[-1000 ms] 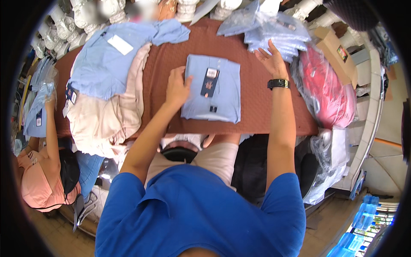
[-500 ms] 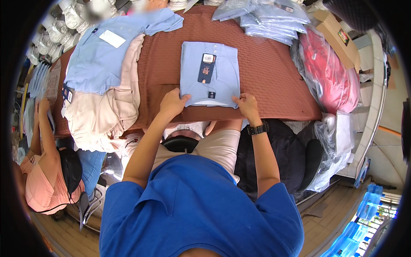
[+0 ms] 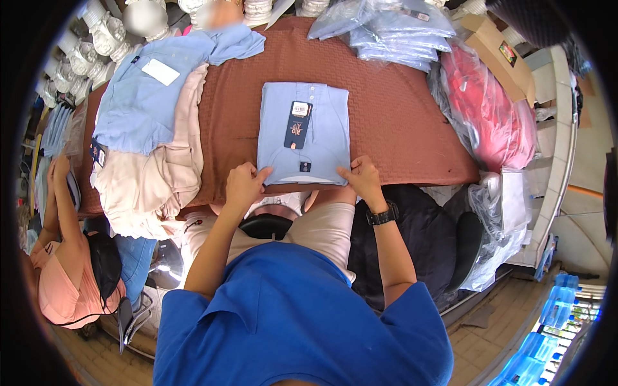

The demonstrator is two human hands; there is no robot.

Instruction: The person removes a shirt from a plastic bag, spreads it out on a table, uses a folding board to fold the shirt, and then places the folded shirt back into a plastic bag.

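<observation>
A neatly folded light blue shirt point(image 3: 329, 132) lies flat near the front edge of the table, its collar end toward me. A dark hang tag point(image 3: 298, 125) rests on its front, and a small dark neck label point(image 3: 305, 167) shows at the collar. My left hand point(image 3: 244, 185) pinches the shirt's near left corner between thumb and fingers. At the near right corner, my right hand point(image 3: 362, 178), with a black watch on the wrist, grips the cloth in the same way.
Unfolded blue shirts point(image 3: 145, 96) lie over beige garments point(image 3: 151, 186) on the brown-covered table point(image 3: 399, 122). Bagged blue shirts point(image 3: 399, 32), red bagged clothing point(image 3: 486, 109) and a cardboard box point(image 3: 499, 55) stand far right. A co-worker in peach point(image 3: 67, 276) sits at left.
The folded shirt has slid toward me, closer to the table's front edge, with both hands holding its near corners. The whole view has also shifted slightly.
</observation>
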